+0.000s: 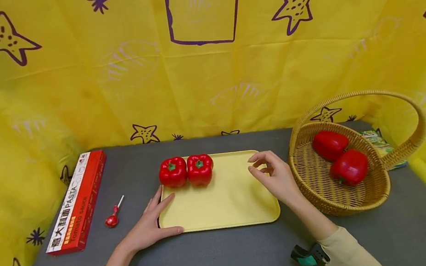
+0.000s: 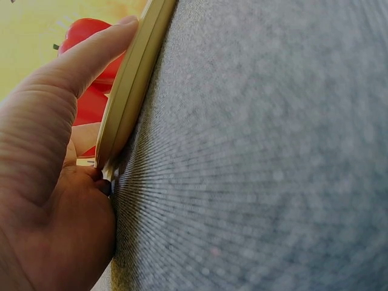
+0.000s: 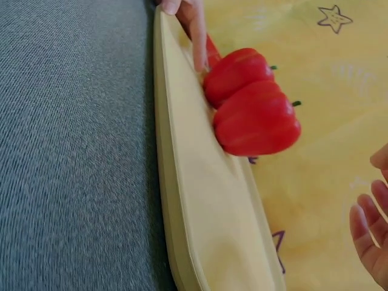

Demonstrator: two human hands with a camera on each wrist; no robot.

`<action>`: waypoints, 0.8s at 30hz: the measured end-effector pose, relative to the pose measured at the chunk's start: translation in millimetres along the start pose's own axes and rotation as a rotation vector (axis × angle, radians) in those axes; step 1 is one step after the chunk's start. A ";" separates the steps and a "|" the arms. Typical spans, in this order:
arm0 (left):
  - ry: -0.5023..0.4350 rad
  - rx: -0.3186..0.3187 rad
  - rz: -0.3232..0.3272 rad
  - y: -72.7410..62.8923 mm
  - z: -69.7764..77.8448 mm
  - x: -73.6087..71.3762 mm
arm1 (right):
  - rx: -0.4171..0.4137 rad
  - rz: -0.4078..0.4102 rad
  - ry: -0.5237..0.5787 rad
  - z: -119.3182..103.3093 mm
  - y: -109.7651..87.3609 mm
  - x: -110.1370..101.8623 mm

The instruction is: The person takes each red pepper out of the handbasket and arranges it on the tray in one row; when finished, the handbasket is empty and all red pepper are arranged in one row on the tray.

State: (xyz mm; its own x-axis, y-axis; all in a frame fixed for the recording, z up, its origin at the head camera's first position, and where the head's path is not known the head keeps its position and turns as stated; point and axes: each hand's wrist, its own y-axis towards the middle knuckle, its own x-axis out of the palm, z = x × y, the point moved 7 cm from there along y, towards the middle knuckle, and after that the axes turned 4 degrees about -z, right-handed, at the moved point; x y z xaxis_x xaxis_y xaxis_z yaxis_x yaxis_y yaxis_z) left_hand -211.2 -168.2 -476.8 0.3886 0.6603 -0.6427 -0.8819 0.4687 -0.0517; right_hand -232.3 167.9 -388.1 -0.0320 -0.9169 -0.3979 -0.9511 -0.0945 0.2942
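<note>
A pale yellow tray (image 1: 224, 201) lies on the table, and two red bell peppers (image 1: 173, 172) sit side by side at its back left. My left hand (image 1: 148, 222) holds the tray by its left side. Its thumb (image 2: 91, 57) lies along the front rim, and one finger reaches over the tray's surface. Above the tray's right end, my right hand (image 1: 276, 176) hovers with fingers loosely bent and nothing between them. In the right wrist view its fingers (image 3: 376, 224) stand apart from the bell peppers (image 3: 257, 121).
Right of the tray stands a wicker basket (image 1: 307, 174) with a tall handle, holding two red peppers (image 1: 350, 167). A green packet (image 1: 377, 139) lies behind it. At left are a red pasta box (image 1: 77, 203) and a lollipop (image 1: 112, 220). Yellow cloth (image 1: 205, 83) encloses the table.
</note>
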 end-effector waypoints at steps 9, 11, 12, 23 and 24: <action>0.005 0.002 0.000 0.2 0.1 0.3 | -0.016 0.044 -0.051 -13.0 -10.9 -23.5; 0.004 -0.002 -0.003 0.4 0.1 0.3 | -0.018 0.052 -0.071 -23.8 -14.2 -30.1; 0.005 -0.003 -0.004 0.5 0.1 0.3 | -0.024 0.058 -0.081 -29.5 -15.8 -33.6; 0.002 -0.004 -0.005 0.3 1.2 0.1 | -0.001 0.108 -0.186 7.1 -20.8 -82.0; 0.002 -0.004 -0.005 0.2 1.3 0.1 | 0.000 0.109 -0.203 7.5 -21.6 -86.4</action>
State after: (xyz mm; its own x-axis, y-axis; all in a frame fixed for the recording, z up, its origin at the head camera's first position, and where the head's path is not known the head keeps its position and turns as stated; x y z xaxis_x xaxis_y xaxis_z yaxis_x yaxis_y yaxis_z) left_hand -211.0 -167.3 -475.8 0.3929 0.6566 -0.6439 -0.8807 0.4701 -0.0581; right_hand -211.3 252.0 -366.6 -0.1953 -0.8250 -0.5303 -0.9388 0.0008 0.3445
